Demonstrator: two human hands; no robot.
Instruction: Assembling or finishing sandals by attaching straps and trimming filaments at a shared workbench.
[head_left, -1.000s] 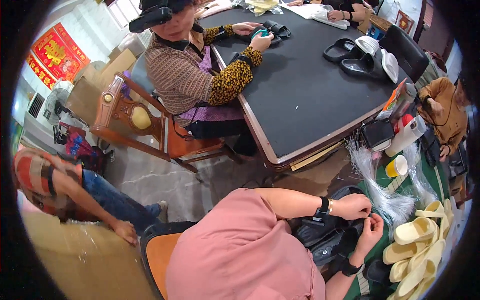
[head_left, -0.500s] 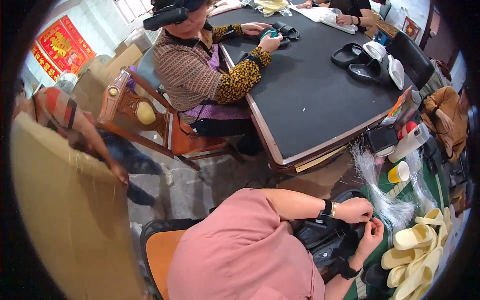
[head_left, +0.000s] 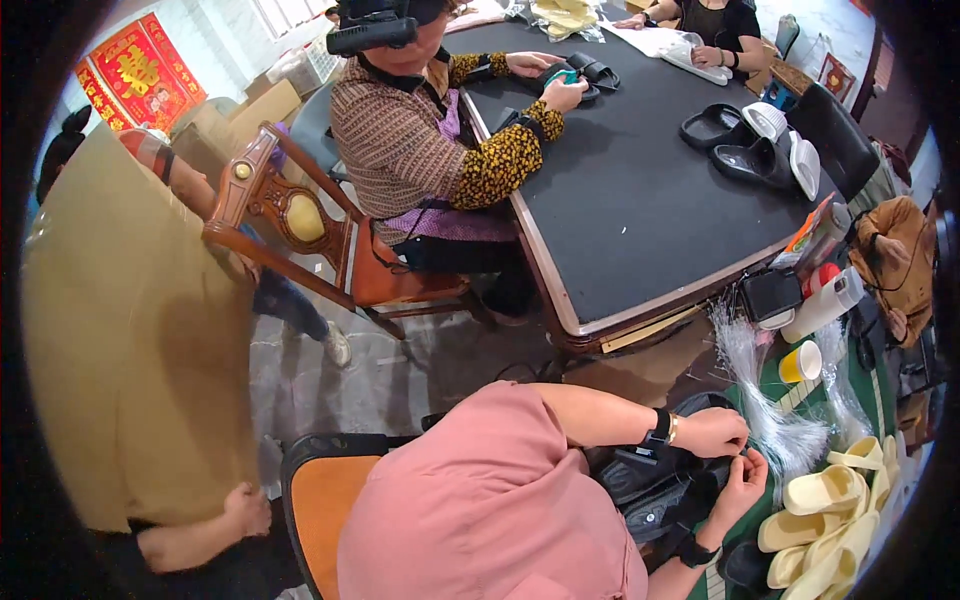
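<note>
Fingers of the left hand and the right hand are meeting tip to tip just above a black slipper that is lying in the lap. They are curling in close, but I cannot tell whether they are pinching anything. A bundle of clear plastic strands is fanning out just beyond the fingers on the green counter, with cream slippers piling up beside them. It looks like fine fastening work on the black slipper, calling for a steady, precise pinch.
</note>
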